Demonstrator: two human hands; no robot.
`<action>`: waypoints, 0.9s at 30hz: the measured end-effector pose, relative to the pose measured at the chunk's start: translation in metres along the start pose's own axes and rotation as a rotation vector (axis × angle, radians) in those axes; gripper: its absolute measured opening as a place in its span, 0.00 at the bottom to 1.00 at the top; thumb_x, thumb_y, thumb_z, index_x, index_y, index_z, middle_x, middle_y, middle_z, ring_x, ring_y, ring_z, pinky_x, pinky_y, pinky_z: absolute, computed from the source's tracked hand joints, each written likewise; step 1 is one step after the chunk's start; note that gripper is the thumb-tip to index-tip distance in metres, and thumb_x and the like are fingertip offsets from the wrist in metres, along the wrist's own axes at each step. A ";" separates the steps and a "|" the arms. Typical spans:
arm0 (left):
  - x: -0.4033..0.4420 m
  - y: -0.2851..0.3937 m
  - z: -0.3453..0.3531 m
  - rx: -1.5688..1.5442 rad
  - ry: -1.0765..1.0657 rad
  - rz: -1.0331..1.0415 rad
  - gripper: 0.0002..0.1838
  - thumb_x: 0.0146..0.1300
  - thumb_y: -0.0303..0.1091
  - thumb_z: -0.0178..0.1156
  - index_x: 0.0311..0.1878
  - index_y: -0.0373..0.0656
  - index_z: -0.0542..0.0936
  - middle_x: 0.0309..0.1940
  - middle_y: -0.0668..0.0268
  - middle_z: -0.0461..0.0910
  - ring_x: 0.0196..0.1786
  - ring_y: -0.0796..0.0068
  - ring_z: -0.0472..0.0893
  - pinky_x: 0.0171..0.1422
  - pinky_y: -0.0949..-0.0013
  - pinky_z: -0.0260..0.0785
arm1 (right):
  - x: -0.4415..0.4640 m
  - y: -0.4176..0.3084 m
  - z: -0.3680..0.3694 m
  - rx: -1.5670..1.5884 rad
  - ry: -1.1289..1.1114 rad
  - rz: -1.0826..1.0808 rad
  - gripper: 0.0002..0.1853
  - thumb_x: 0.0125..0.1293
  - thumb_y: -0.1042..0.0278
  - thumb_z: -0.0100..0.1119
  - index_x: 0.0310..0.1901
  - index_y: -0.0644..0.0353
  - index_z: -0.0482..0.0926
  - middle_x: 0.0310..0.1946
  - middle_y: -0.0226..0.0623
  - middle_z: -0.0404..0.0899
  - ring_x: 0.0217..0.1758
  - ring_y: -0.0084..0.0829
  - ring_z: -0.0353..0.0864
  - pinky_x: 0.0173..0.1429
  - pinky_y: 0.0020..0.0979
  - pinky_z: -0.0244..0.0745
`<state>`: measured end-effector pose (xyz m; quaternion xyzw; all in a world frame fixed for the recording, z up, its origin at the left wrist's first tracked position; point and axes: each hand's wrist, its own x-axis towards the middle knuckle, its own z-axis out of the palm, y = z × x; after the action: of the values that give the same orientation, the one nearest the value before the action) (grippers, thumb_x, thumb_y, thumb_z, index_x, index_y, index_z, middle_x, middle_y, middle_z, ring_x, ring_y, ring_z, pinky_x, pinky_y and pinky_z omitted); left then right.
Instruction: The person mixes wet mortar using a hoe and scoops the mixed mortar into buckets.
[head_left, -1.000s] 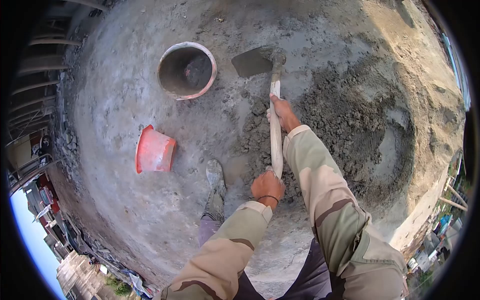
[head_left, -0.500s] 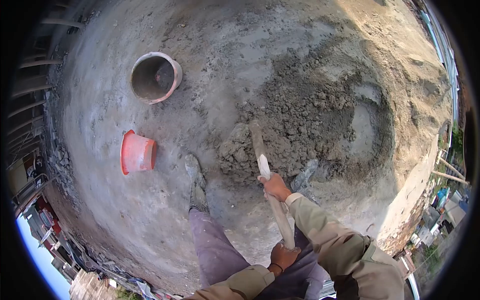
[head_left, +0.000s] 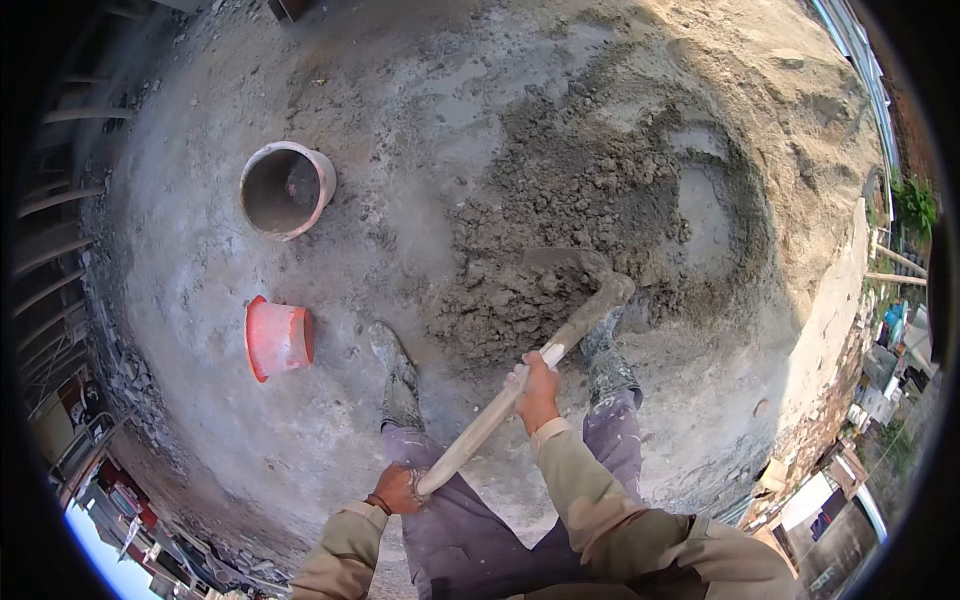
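L hand (head_left: pixel 400 488): fingers wrapped tight round the btm end of the hoe (head_left: pixel 475 437), dark band (head_left: pixel 378 503) at the wrist. R hand (head_left: pixel 540 390): fingers also clenched on the handle, further up twd the blade, knuckles showing. Both grips firm, hands well apart.

Hoe slants across in front of the legs, btm end nr the L thigh, head up & to the right. Blade is at the near side of the wet mix (head_left: pixel 590 190), partly hidden by it; can't tell how deep. Handle dirty nr the head, paler betw. hands.

Camo sleeves on both arms; mud-splashed trousers (head_left: pixel 460 530) below. L boot (head_left: pixel 398 375) on the ground (head_left: pixel 350 440), left of the mix; R boot (head_left: pixel 608 370) just beside the hoe head, can't tell if touching.

Mix is a lumpy grey heap, w/ a smooth wet patch (head_left: pixel 703 210) on its right side. Sand (head_left: pixel 830 120) beyond that, partly sunlit.

Left of the mix, well apart: grey bucket (head_left: pixel 285 190), upright, pale rim, residue inside; nearer, red bucket (head_left: pixel 285 338) on its side, mouth to the left.
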<state>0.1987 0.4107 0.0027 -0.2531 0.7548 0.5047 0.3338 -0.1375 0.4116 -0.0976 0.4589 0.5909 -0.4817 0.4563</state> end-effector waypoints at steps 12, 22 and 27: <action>0.178 0.061 -0.067 -0.098 0.038 0.106 0.27 0.50 0.51 0.69 0.52 0.46 0.84 0.36 0.51 0.85 0.44 0.46 0.84 0.51 0.50 0.76 | 0.059 -0.157 -0.025 -0.217 0.329 -0.717 0.13 0.68 0.68 0.62 0.40 0.69 0.70 0.21 0.37 0.73 0.16 0.30 0.73 0.20 0.34 0.73; 0.067 0.112 -0.117 -0.167 0.009 -0.216 0.26 0.53 0.51 0.69 0.46 0.39 0.83 0.42 0.50 0.84 0.45 0.47 0.83 0.52 0.52 0.76 | 0.084 -0.049 0.015 -0.286 0.017 -0.084 0.13 0.65 0.72 0.60 0.45 0.67 0.68 0.21 0.39 0.71 0.18 0.36 0.74 0.22 0.43 0.73; -0.060 0.010 -0.119 -0.291 0.029 -0.218 0.17 0.46 0.37 0.71 0.41 0.45 0.84 0.31 0.55 0.85 0.36 0.54 0.85 0.42 0.62 0.78 | -0.023 0.048 0.032 0.016 -0.012 -0.049 0.15 0.62 0.75 0.62 0.45 0.66 0.66 0.26 0.41 0.73 0.20 0.38 0.75 0.23 0.42 0.75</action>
<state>0.2013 0.3063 0.0857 -0.3861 0.6469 0.5656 0.3354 -0.0833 0.3835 -0.0863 0.4451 0.5954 -0.5000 0.4442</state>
